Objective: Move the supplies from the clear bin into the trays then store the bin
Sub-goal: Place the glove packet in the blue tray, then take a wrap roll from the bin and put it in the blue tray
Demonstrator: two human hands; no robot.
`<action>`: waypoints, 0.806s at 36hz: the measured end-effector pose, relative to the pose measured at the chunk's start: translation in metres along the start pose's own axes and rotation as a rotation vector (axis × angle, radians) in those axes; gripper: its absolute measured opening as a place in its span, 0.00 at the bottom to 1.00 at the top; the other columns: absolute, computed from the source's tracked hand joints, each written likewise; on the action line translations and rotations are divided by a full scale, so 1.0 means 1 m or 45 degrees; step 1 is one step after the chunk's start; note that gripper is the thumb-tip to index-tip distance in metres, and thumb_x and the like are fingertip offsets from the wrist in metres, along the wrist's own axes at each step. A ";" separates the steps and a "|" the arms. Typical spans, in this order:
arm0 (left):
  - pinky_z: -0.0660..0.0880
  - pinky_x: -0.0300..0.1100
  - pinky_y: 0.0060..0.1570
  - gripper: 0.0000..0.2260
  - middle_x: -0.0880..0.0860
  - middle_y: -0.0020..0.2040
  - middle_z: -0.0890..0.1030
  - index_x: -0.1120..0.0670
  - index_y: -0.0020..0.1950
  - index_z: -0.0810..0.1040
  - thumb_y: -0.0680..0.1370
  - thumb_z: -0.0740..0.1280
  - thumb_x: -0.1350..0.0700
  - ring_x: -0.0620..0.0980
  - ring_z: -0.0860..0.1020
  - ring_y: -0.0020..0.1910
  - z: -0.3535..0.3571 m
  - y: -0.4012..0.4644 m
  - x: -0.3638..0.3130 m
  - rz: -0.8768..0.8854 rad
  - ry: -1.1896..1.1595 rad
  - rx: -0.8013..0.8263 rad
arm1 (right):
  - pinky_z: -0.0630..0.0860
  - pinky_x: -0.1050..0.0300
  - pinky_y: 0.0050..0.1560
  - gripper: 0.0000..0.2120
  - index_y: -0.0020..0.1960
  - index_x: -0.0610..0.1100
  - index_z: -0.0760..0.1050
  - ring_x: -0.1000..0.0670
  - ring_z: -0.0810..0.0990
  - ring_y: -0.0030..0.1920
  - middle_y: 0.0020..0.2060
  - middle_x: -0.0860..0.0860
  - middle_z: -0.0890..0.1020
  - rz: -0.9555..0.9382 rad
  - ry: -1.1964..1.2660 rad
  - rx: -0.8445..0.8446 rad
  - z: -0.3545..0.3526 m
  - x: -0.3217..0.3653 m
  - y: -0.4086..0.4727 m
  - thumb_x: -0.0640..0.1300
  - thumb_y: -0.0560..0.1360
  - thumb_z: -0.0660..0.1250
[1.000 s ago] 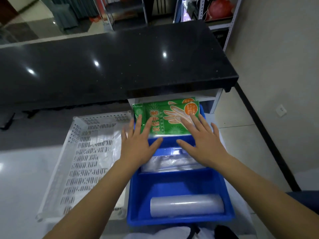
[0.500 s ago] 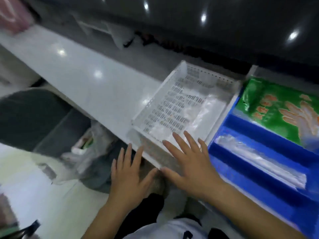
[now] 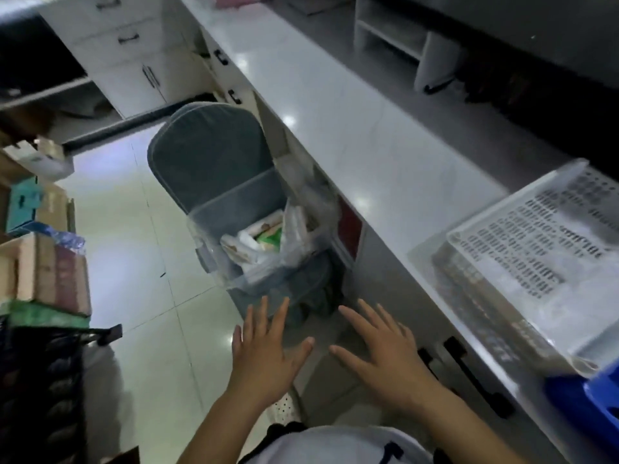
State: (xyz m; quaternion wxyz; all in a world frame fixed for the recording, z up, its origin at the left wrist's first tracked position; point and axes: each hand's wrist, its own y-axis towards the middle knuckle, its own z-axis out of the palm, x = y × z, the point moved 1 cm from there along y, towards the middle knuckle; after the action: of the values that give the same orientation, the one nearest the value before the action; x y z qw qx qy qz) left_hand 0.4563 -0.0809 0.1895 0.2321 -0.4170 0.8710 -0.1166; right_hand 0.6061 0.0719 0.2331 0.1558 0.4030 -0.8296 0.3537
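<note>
Both my hands are out in front of me, palms down, fingers spread and holding nothing. My left hand (image 3: 264, 356) hovers over the pale floor tiles, and my right hand (image 3: 385, 358) is just beside it, the two thumbs pointing toward each other with a gap between them. Neither touches anything.

Just past my fingertips sits the clear bin (image 3: 264, 242), resting on the seat of a grey chair (image 3: 207, 162) that is pushed up against the side of the white counter (image 3: 351, 128). Inside the bin I can see a loose plastic bag (image 3: 294, 229) and some supplies (image 3: 254, 242): pale packets and something green, though the picture is too blurred for me to tell what each one is.

On the counter to my right stands the white perforated tray (image 3: 542, 249), and at the very edge of my view, lower right, a corner of the blue tray (image 3: 586, 396) shows just beside it. Below the counter edge, near my right hand, are black drawer handles (image 3: 475, 380).

To my left, well apart from the bin, there is a stack of cardboard boxes (image 3: 47, 266), and at the far end of the floor, white cabinets (image 3: 127, 55).
</note>
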 end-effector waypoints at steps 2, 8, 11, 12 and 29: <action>0.40 0.55 0.76 0.37 0.47 0.80 0.35 0.36 0.78 0.37 0.74 0.50 0.26 0.51 0.36 0.79 -0.008 0.009 0.028 0.016 -0.055 -0.006 | 0.46 0.39 0.77 0.36 0.78 0.67 0.49 0.51 0.41 0.80 0.81 0.58 0.47 0.043 -0.012 0.025 0.011 0.018 0.013 0.75 0.72 0.49; 0.43 0.57 0.76 0.39 0.48 0.81 0.37 0.37 0.78 0.39 0.72 0.48 0.25 0.53 0.39 0.79 -0.019 0.038 0.097 0.013 -0.173 -0.015 | 0.48 0.39 0.77 0.34 0.78 0.64 0.50 0.51 0.43 0.80 0.81 0.56 0.48 0.124 -0.040 0.002 0.036 0.071 0.053 0.71 0.76 0.53; 0.43 0.57 0.76 0.38 0.49 0.81 0.39 0.37 0.78 0.39 0.75 0.52 0.27 0.54 0.39 0.79 -0.023 0.049 0.121 -0.020 -0.209 0.019 | 0.48 0.39 0.77 0.34 0.78 0.65 0.50 0.51 0.43 0.80 0.81 0.57 0.47 0.127 -0.069 0.037 0.042 0.092 0.068 0.72 0.76 0.53; 0.43 0.57 0.76 0.38 0.49 0.81 0.39 0.37 0.78 0.39 0.75 0.53 0.27 0.54 0.39 0.79 -0.024 0.053 0.128 -0.034 -0.218 0.037 | 0.48 0.39 0.77 0.34 0.78 0.65 0.50 0.51 0.43 0.80 0.81 0.57 0.47 0.126 -0.080 0.046 0.042 0.096 0.071 0.72 0.75 0.53; 0.42 0.56 0.75 0.37 0.49 0.82 0.42 0.39 0.79 0.43 0.76 0.56 0.31 0.54 0.40 0.80 -0.085 0.199 0.212 -0.165 0.013 0.238 | 0.46 0.36 0.76 0.34 0.79 0.60 0.53 0.46 0.46 0.80 0.81 0.52 0.50 0.198 -0.091 0.118 0.043 0.117 0.290 0.68 0.77 0.56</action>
State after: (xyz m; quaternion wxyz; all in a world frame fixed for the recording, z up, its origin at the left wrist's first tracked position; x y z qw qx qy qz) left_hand 0.1646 -0.1214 0.1188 0.2577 -0.4484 0.8286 -0.2143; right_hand 0.3082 0.0988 0.1325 0.0795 0.3565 -0.8462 0.3881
